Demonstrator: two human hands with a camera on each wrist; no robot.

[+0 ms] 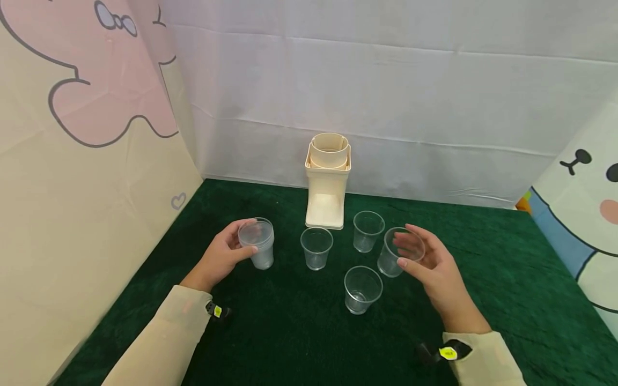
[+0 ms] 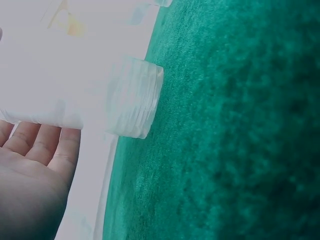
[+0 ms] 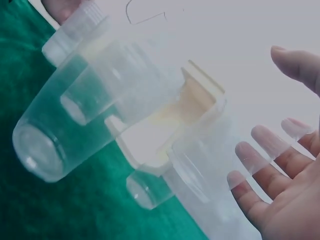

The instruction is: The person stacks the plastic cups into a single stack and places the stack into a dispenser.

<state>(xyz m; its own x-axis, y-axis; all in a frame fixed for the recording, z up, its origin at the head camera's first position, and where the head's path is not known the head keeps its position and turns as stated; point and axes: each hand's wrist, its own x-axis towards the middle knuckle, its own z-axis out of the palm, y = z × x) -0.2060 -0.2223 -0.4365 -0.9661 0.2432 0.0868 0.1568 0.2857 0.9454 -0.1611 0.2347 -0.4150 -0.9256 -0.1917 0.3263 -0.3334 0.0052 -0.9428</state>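
Cups (image 1: 316,250), clear and mouth up, are gathered at the middle of the green table (image 1: 289,343). Three are free of the hands: one left of centre, one farther back (image 1: 365,236) and one nearest the person (image 1: 361,292). To their right, the right hand (image 1: 436,268) has its thumb and fingers curved round a fourth cup (image 1: 392,257); its fingertips show through the clear wall. To their left, the left hand (image 1: 224,254) grips a nested stack (image 1: 263,249), thumb in front and fingers behind. Whether the stack and the fourth cup are lifted, I cannot tell. Hands are well apart, the free cups between them.

Behind the cups is a cream stand (image 1: 326,179) with a round collar on top and a flat foot facing forward. A pale cloth (image 1: 386,91) hangs behind the table. Both sleeves (image 1: 169,327) are cream, with black straps (image 1: 460,349) at the wrists.
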